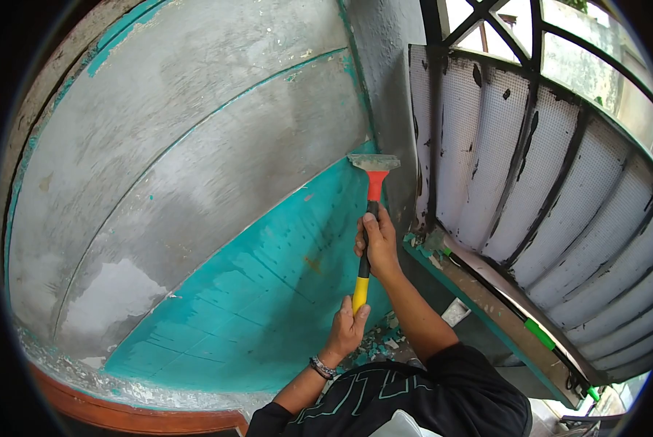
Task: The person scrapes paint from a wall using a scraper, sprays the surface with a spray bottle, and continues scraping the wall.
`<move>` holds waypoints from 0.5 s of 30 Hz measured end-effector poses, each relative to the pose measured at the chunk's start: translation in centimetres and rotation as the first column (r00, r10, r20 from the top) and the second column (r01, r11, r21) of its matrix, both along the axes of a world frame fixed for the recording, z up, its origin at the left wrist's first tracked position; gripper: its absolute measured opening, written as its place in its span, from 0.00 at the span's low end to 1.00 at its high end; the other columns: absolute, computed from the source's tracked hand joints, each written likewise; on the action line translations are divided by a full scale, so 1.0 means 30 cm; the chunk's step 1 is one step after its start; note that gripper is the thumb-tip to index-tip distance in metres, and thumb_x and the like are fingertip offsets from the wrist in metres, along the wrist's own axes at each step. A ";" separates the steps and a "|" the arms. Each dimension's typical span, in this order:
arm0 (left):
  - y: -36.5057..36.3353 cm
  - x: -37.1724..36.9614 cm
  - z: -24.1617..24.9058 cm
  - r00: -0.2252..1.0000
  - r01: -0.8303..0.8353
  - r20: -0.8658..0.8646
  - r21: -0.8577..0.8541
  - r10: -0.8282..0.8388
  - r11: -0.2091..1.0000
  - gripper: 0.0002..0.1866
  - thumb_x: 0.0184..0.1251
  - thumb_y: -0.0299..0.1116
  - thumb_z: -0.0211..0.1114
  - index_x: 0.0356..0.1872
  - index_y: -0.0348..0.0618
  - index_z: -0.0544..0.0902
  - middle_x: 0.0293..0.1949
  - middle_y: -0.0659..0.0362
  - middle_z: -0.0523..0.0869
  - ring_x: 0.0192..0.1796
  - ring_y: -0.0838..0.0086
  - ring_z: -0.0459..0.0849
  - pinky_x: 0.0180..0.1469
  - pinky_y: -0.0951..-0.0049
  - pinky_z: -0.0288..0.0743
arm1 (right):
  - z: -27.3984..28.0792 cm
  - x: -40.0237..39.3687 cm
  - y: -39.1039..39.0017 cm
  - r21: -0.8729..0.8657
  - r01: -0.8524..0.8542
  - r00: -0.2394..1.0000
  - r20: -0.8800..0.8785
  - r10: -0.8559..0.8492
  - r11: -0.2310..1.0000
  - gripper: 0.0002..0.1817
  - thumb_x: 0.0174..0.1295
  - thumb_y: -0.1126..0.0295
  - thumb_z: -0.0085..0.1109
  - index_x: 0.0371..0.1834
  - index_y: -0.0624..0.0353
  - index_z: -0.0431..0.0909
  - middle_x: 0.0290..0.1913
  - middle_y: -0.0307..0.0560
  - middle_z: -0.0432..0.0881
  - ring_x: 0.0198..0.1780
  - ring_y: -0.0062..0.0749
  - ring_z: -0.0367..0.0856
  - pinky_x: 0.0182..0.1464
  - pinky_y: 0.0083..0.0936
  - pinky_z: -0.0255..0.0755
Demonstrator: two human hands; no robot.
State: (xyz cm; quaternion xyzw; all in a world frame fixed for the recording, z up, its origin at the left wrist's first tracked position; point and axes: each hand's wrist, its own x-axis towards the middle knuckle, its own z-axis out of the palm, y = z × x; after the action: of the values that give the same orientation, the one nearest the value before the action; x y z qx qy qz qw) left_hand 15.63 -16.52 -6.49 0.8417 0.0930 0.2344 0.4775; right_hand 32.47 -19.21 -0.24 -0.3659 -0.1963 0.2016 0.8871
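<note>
The right hand (379, 240) wrapped the scraper (374, 188) mid-shaft, the left hand (347, 329) its yellow end (360, 293). The blade (374, 162) stood near the teal paint's (253, 309) upper corner, contact unclear; tilted, hard pushing could have gouged the wall (217, 153).

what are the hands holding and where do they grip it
A long-handled scraper: the right hand grips the black part of its handle, the left hand its yellow lower end.
</note>
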 end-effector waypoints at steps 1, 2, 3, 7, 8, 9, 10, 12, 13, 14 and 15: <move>-0.002 0.000 -0.001 1.000 0.002 0.002 -0.001 -0.002 1.000 0.16 0.75 0.42 0.54 0.40 0.35 0.69 0.22 0.47 0.74 0.24 0.52 0.76 0.27 0.60 0.67 | 0.003 0.000 -0.002 -0.021 0.007 1.000 0.009 -0.007 1.000 0.16 0.72 0.62 0.49 0.57 0.56 0.64 0.34 0.37 0.69 0.20 0.17 0.66 0.20 0.18 0.65; -0.004 -0.004 0.001 1.000 0.006 0.000 -0.023 -0.006 1.000 0.16 0.75 0.41 0.54 0.40 0.35 0.70 0.22 0.47 0.74 0.24 0.53 0.76 0.27 0.61 0.67 | 0.007 -0.002 -0.005 -0.042 0.015 1.000 0.017 -0.014 0.999 0.16 0.72 0.63 0.49 0.57 0.56 0.64 0.34 0.37 0.68 0.21 0.17 0.67 0.20 0.18 0.65; -0.007 -0.005 0.011 1.000 0.011 -0.001 -0.044 -0.011 0.999 0.16 0.75 0.41 0.54 0.40 0.35 0.70 0.22 0.48 0.74 0.23 0.55 0.75 0.27 0.62 0.67 | 0.019 -0.006 -0.011 -0.042 0.019 1.000 0.018 -0.018 0.999 0.16 0.72 0.63 0.49 0.57 0.56 0.64 0.34 0.37 0.68 0.21 0.17 0.67 0.20 0.18 0.65; -0.001 -0.009 0.069 1.000 0.010 0.028 -0.064 -0.008 0.998 0.16 0.75 0.41 0.54 0.40 0.35 0.72 0.23 0.50 0.74 0.24 0.62 0.75 0.28 0.65 0.67 | 0.053 -0.007 -0.015 -0.031 0.017 0.998 -0.062 -0.019 0.999 0.12 0.71 0.65 0.49 0.53 0.55 0.65 0.34 0.36 0.68 0.22 0.17 0.67 0.19 0.18 0.65; 0.019 -0.012 0.083 1.000 0.026 -0.014 -0.074 -0.027 0.997 0.16 0.75 0.41 0.54 0.41 0.35 0.73 0.23 0.52 0.74 0.24 0.66 0.75 0.28 0.67 0.67 | 0.057 -0.004 -0.012 -0.008 0.014 0.995 -0.103 -0.014 1.000 0.11 0.71 0.65 0.50 0.52 0.54 0.65 0.34 0.36 0.67 0.22 0.17 0.67 0.19 0.18 0.65; 0.027 -0.016 0.092 0.997 0.041 -0.055 -0.085 -0.046 0.996 0.16 0.75 0.41 0.54 0.42 0.34 0.73 0.23 0.54 0.75 0.25 0.71 0.75 0.28 0.68 0.68 | 0.061 -0.008 -0.013 -0.009 0.015 0.995 -0.102 -0.016 1.000 0.11 0.71 0.65 0.50 0.52 0.54 0.65 0.34 0.36 0.67 0.22 0.17 0.67 0.19 0.18 0.65; 0.024 -0.021 0.096 0.997 0.043 -0.054 -0.084 -0.047 0.996 0.16 0.75 0.41 0.54 0.42 0.34 0.73 0.23 0.54 0.75 0.25 0.71 0.75 0.28 0.68 0.68 | 0.071 -0.013 -0.015 0.000 0.010 0.995 -0.097 -0.010 1.000 0.11 0.71 0.65 0.50 0.51 0.54 0.65 0.34 0.36 0.67 0.22 0.17 0.67 0.19 0.18 0.65; 0.020 -0.030 0.103 0.997 0.077 -0.001 -0.188 -0.079 0.979 0.16 0.75 0.41 0.55 0.44 0.34 0.74 0.23 0.58 0.75 0.25 0.76 0.74 0.28 0.71 0.69 | 0.087 -0.009 -0.013 0.015 0.009 0.996 -0.087 -0.007 1.000 0.10 0.70 0.66 0.50 0.50 0.54 0.65 0.34 0.36 0.67 0.23 0.16 0.67 0.19 0.18 0.64; 0.018 -0.031 0.103 0.997 0.078 -0.002 -0.189 -0.080 0.979 0.16 0.75 0.41 0.55 0.44 0.34 0.74 0.23 0.58 0.75 0.25 0.76 0.74 0.28 0.71 0.69 | 0.088 -0.008 -0.015 0.004 0.005 0.996 -0.084 -0.005 1.000 0.12 0.70 0.66 0.50 0.52 0.54 0.65 0.34 0.37 0.67 0.22 0.17 0.67 0.19 0.18 0.65; 0.015 -0.036 0.102 0.995 0.087 -0.030 -0.191 -0.094 0.978 0.16 0.75 0.41 0.55 0.46 0.34 0.74 0.23 0.58 0.75 0.25 0.76 0.74 0.28 0.72 0.69 | 0.085 -0.013 -0.018 -0.008 0.000 0.996 -0.086 -0.001 1.000 0.14 0.70 0.65 0.51 0.55 0.55 0.64 0.35 0.38 0.68 0.21 0.18 0.68 0.19 0.18 0.65; 0.015 -0.039 0.104 0.992 0.097 -0.056 -0.190 -0.110 0.977 0.17 0.75 0.41 0.55 0.47 0.34 0.74 0.23 0.59 0.76 0.25 0.76 0.74 0.28 0.72 0.69 | 0.094 -0.025 -0.028 -0.007 0.002 0.996 -0.088 -0.002 1.000 0.14 0.70 0.65 0.51 0.55 0.55 0.64 0.35 0.38 0.68 0.21 0.18 0.68 0.19 0.18 0.65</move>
State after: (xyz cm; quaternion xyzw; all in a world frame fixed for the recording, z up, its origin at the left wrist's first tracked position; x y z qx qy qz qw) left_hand 14.46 -16.08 -3.38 0.8039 0.0863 0.1715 0.5629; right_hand 31.71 -20.06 2.58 -0.3600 -0.1559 0.2174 0.8938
